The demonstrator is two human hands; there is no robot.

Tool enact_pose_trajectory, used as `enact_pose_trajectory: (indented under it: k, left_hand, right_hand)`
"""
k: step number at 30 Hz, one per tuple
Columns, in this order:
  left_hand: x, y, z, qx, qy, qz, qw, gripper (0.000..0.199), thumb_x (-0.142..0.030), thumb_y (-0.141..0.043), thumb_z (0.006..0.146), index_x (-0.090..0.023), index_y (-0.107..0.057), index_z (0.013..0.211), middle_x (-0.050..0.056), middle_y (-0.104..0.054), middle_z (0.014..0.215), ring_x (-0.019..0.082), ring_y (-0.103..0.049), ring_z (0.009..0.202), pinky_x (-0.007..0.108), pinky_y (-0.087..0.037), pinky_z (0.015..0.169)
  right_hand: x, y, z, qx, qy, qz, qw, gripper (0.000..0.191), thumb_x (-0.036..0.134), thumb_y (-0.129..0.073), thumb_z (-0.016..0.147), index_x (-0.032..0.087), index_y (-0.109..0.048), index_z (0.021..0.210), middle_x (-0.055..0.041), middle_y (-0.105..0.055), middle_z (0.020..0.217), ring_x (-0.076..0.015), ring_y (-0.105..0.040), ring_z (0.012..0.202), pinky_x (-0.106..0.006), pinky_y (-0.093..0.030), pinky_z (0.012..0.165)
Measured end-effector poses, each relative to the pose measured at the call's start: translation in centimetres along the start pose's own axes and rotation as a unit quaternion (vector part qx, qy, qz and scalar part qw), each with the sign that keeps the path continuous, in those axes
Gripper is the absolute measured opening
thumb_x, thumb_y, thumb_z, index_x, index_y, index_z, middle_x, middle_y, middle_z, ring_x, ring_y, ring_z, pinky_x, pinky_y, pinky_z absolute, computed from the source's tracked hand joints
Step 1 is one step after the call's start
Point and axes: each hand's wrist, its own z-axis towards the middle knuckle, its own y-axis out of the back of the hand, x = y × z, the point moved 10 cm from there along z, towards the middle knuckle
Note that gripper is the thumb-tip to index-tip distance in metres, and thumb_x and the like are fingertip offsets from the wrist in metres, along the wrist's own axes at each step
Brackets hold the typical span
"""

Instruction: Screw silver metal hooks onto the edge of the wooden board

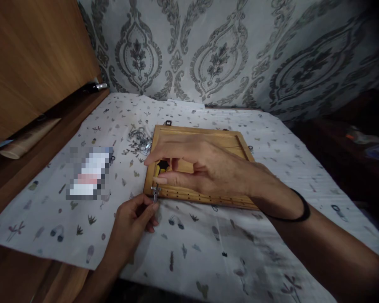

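A shallow wooden panel (pixel 240 203) with a raised rim and a row of small holes along its near side lies flat on the cloth. At its near left corner sits a small cross-shaped metal fitting (pixel 156 192), its lower end pinched between the thumb and fingers of my left hand (pixel 132 219). Above that corner, my right hand (pixel 202 166) has its thumb and fingers around a screwdriver (pixel 161 167) with a yellow and black handle. The screwdriver points down at the fitting; my thumb partly hides it, and its tip's exact contact cannot be made out.
Left of the panel is a pile of metal hardware and screws (pixel 140 141). A phone-like blurred object (pixel 90 172) lies nearer the left edge of the patterned sheet (pixel 189 252). Wooden furniture (pixel 41 54) borders the left, and a patterned wall (pixel 183 50) stands behind.
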Motion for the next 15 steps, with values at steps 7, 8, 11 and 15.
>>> enact_pose_trajectory:
  k: [7, 8, 11, 15]
  left_hand:
    - [0.16, 0.19, -0.04, -0.004, -0.002, -0.001, 1.0, 0.032, -0.047, -0.072, 0.072, -0.018, -0.062, 0.067, 0.0, -0.063, 0.051, 0.012, -0.057, 0.044, 0.021, -0.049, 0.043]
    - [0.09, 0.18, -0.05, -0.004, -0.004, 0.004, 1.0, 0.032, -0.047, -0.072, 0.073, -0.018, -0.062, 0.067, 0.0, -0.064, 0.051, 0.012, -0.057, 0.044, 0.021, -0.049, 0.044]
    - [-0.27, 0.08, -0.05, 0.0, -0.009, 0.017, 1.0, 0.033, -0.048, -0.071, 0.072, -0.018, -0.061, 0.065, 0.0, -0.064, 0.051, 0.012, -0.056, 0.043, 0.021, -0.049, 0.044]
    - [-0.6, 0.06, 0.01, 0.002, -0.009, 0.023, 1.0, 0.033, -0.048, -0.071, 0.072, -0.018, -0.061, 0.064, 0.0, -0.063, 0.051, 0.011, -0.056, 0.043, 0.021, -0.048, 0.044]
  right_hand:
    - [-0.33, 0.4, -0.24, -0.021, 0.013, 0.032, 0.999, 0.014, 0.012, -0.056, 0.097, 0.012, -0.067, 0.106, -0.0053, -0.072, 0.102, -0.0112, -0.066, 0.09, -0.024, -0.052, 0.079]
    - [-0.35, 0.39, -0.2, -0.023, 0.013, 0.027, 0.999, 0.015, 0.012, -0.055, 0.097, 0.012, -0.067, 0.105, -0.0053, -0.072, 0.102, -0.0113, -0.066, 0.09, -0.024, -0.052, 0.079]
    - [-0.5, 0.33, -0.06, -0.031, 0.009, 0.003, 0.999, 0.014, 0.015, -0.055, 0.098, 0.012, -0.067, 0.103, -0.0052, -0.072, 0.1, -0.0116, -0.065, 0.088, -0.023, -0.05, 0.077]
    - [-0.84, 0.46, 0.05, -0.052, 0.0, -0.027, 0.998, 0.013, 0.024, -0.061, 0.097, 0.012, -0.067, 0.097, -0.0026, -0.07, 0.091, -0.0104, -0.061, 0.079, -0.022, -0.046, 0.071]
